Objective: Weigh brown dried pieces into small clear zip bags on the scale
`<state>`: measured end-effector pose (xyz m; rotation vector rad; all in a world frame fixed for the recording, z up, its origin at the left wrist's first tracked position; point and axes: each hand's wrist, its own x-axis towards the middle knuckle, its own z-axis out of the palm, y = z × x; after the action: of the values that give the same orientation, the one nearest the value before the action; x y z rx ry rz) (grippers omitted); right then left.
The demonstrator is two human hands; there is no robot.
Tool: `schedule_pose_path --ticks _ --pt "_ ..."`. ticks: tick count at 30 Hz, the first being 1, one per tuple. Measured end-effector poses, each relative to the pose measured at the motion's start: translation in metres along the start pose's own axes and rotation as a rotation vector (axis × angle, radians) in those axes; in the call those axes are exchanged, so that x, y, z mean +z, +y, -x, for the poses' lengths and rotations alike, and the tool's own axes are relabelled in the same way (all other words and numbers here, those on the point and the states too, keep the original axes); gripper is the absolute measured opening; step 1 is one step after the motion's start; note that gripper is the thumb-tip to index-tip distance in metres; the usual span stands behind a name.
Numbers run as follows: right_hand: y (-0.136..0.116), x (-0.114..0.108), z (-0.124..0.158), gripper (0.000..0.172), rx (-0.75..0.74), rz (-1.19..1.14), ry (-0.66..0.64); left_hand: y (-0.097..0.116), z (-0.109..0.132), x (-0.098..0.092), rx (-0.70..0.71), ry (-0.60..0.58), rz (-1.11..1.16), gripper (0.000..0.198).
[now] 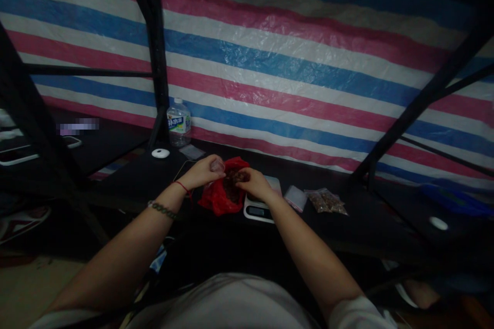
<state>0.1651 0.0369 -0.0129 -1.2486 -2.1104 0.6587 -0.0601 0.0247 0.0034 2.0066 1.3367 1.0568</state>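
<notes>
A red plastic bag (pixel 222 204) lies open on the dark table, with small dark-brown pieces (pixel 232 191) inside. At its left rim, my left hand (pixel 203 172) is closed around what looks like a small clear plastic bag (pixel 217 165). My right hand (pixel 255 183) reaches over the bag's right side, its fingers pinched on some of the brown pieces. Under my right wrist sits a white digital scale (pixel 249 217), partly covered; its display is too dim to read. Right of the scale are a stack of clear bags (pixel 296 198) and several filled small bags (pixel 327 201).
A clear bottle (pixel 179 122) stands at the back left, near a white oval object (pixel 160 153) and a flat clear bag (pixel 192 152). Dark metal posts (pixel 156 51) frame the table before a striped sheet (pixel 270 61). Another white oval object (pixel 439 223) lies far right.
</notes>
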Motion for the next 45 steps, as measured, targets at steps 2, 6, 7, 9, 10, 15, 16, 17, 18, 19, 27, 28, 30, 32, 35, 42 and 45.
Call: schedule_pose_path --ticks 2,6,7,9,10,15,16,17,18,19,27,28,30,32,35,42,45 --pt "0.005 -0.008 0.003 0.036 0.016 -0.004 0.023 0.005 0.001 0.001 -0.004 -0.006 -0.016 0.048" --pt "0.021 -0.027 0.011 0.034 0.055 0.05 0.07 0.021 0.005 0.004 -0.005 -0.037 -0.035 0.052" --pt "0.025 -0.032 0.014 0.033 0.055 0.073 0.093 0.025 0.007 0.005 0.003 -0.049 -0.03 0.052" --pt "0.033 -0.042 0.02 0.03 0.045 0.115 0.144 0.035 0.01 0.008 0.037 -0.08 -0.013 0.05" --pt "0.037 -0.047 0.024 0.028 0.039 0.133 0.17 0.04 0.012 0.009 0.063 -0.104 -0.005 0.048" --pt "0.061 -0.059 0.039 0.024 0.063 0.196 0.302 0.062 0.022 0.021 0.217 -0.267 -0.003 0.042" --pt "0.066 -0.059 0.041 0.025 0.07 0.201 0.325 0.066 0.024 0.023 0.242 -0.288 -0.01 0.042" --pt "0.071 -0.058 0.043 0.026 0.073 0.204 0.341 0.069 0.025 0.026 0.266 -0.298 -0.023 0.043" --pt "0.075 -0.057 0.045 0.027 0.072 0.208 0.357 0.072 0.027 0.03 0.289 -0.301 -0.041 0.043" --pt "0.078 -0.055 0.047 0.027 0.07 0.213 0.369 0.075 0.028 0.033 0.311 -0.296 -0.063 0.045" --pt "0.081 -0.05 0.055 0.054 0.09 0.325 0.412 0.087 0.04 0.057 0.381 -0.229 -0.191 0.058" --pt "0.075 -0.054 0.058 0.06 0.073 0.318 0.45 0.087 0.041 0.059 0.369 -0.198 -0.205 0.059" --pt "0.059 -0.063 0.066 0.059 0.019 0.259 0.502 0.086 0.041 0.062 0.35 -0.127 -0.235 0.062" --pt "0.037 -0.07 0.076 0.04 -0.066 0.134 0.448 0.085 0.04 0.064 0.353 -0.065 -0.262 0.062" --pt "0.002 -0.071 0.093 0.015 -0.207 -0.094 0.209 0.088 0.042 0.069 0.384 -0.021 -0.314 0.06" --pt "-0.031 -0.056 0.107 0.016 -0.13 -0.271 -0.041 0.103 0.054 0.074 0.457 -0.062 -0.302 0.057" --pt "-0.027 -0.062 0.106 0.015 -0.079 -0.32 0.032 0.097 0.05 0.065 0.402 -0.097 -0.126 0.068"
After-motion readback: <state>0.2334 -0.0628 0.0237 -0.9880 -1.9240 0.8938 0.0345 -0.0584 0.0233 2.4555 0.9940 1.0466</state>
